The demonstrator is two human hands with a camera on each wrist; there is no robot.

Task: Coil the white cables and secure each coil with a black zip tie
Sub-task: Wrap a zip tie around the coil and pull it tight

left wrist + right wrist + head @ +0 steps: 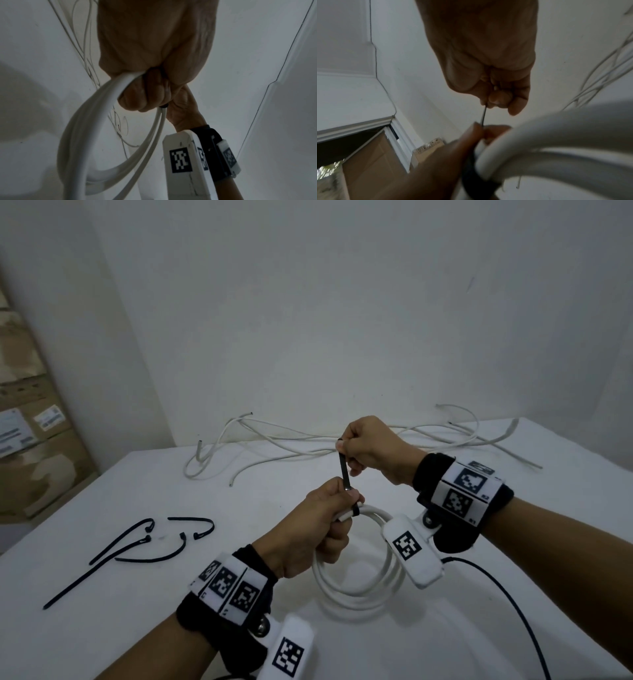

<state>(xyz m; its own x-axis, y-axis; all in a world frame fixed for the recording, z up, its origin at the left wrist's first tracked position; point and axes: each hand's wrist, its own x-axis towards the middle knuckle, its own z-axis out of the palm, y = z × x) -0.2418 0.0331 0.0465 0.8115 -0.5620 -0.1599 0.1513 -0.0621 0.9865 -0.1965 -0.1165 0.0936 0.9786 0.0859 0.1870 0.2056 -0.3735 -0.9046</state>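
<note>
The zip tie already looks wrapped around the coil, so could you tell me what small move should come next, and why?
Probably the right hand should pull the zip tie tail further: the band circles the white coil, which the left hand grips, and a long tail remains.

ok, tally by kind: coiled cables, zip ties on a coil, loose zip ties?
Coiled cable: 1
Zip tie round it: 1
Loose zip ties on the table: 4
Total: 6
Uncoiled cables at the back: tangled, can't count.
</note>
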